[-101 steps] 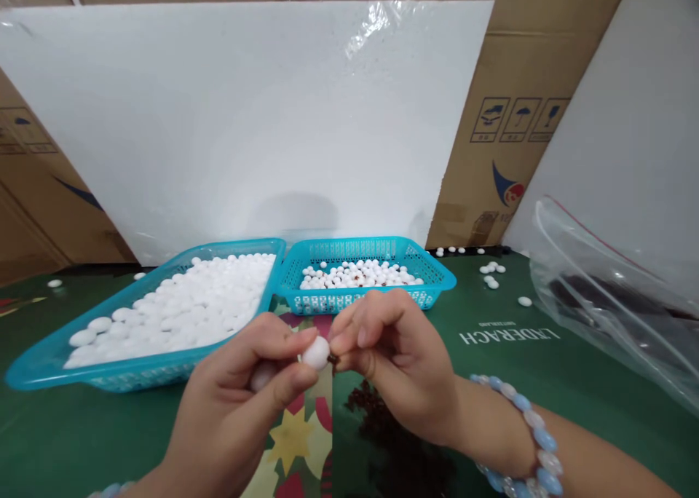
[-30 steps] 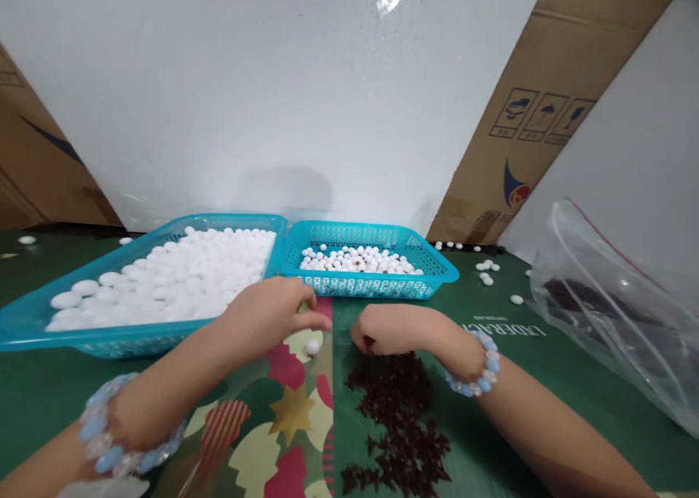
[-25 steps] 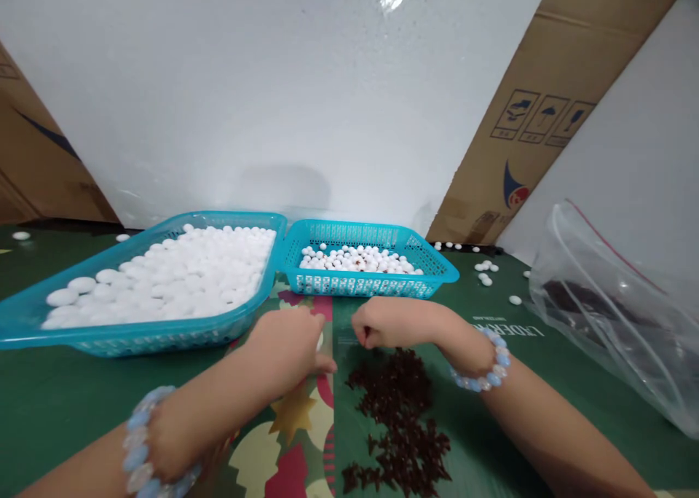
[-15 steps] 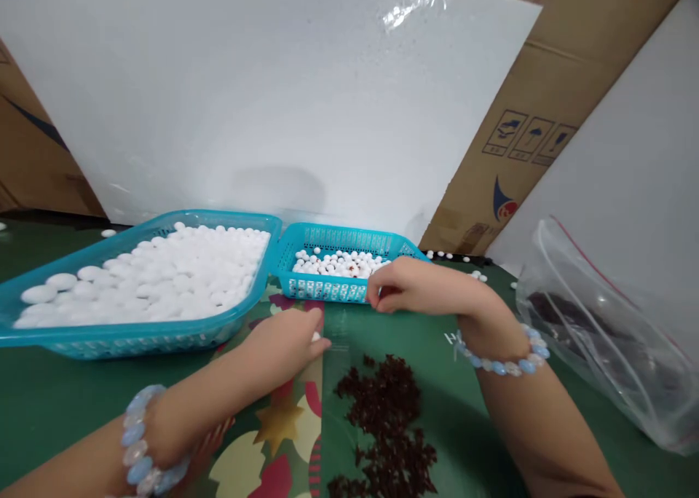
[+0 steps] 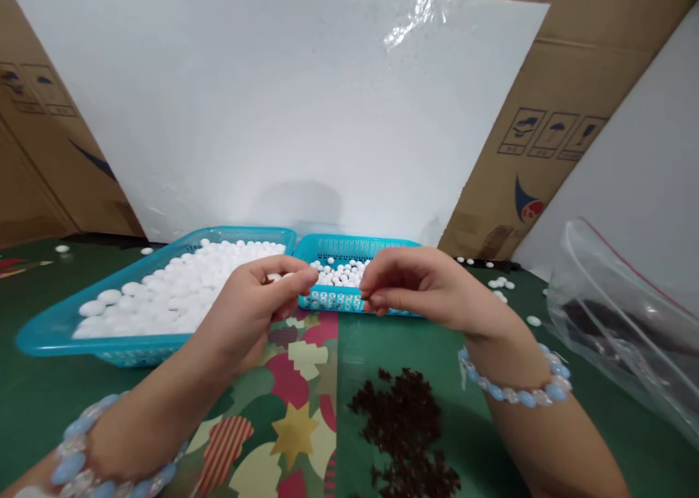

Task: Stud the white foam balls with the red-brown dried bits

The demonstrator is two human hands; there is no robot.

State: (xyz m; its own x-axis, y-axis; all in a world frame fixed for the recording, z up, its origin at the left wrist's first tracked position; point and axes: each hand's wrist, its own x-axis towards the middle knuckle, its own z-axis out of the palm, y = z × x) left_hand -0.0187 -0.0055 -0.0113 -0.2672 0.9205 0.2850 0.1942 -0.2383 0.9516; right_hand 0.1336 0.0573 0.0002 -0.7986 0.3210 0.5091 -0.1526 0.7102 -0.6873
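My left hand (image 5: 259, 294) is closed, thumb against the curled fingers, with a small white ball (image 5: 275, 277) showing between them. Facing it, my right hand (image 5: 401, 283) is pinched in front of the small blue basket (image 5: 349, 247). What its fingertips hold, if anything, is too small to make out. White balls (image 5: 341, 272) lie in that basket. Below my right hand, a pile of dark brown small pieces (image 5: 401, 418) lies on the green table cover (image 5: 306, 483).
A larger blue basket (image 5: 60, 341) full of white balls (image 5: 175, 287) stands on the left. To the right lies a clear zip bag (image 5: 611, 294) with dark contents. Loose white balls (image 5: 499, 283) are scattered at the back. A white board (image 5: 300, 105) leans against cardboard behind.
My left hand has risen and turned, bringing its fingers up level with my right hand. My right hand stays pinched near the small basket. The camera view has shifted slightly.
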